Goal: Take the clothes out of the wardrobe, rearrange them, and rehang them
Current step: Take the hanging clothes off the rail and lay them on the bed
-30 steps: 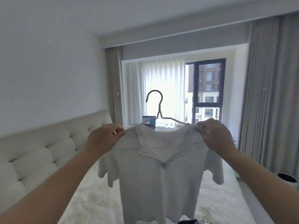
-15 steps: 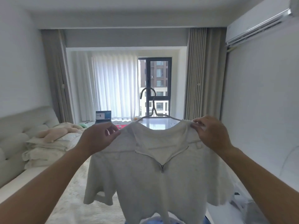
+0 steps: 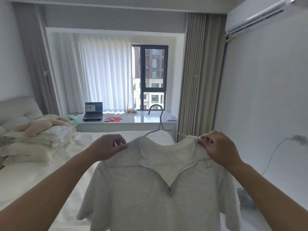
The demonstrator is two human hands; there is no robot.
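A light grey short-sleeved zip-neck top (image 3: 155,195) hangs front-on from a wire hanger (image 3: 159,124); zip half open; hem apparently out of view.

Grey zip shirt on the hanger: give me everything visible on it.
The shirt is pale grey, soft knit by the look, with short sleeves, a collar and a front zip open to mid-chest over a lighter inner layer. It hangs upright, front to the camera, on a thin wire hanger. The left hand and right hand each pinch a shoulder near the collar, holding it above the bed.
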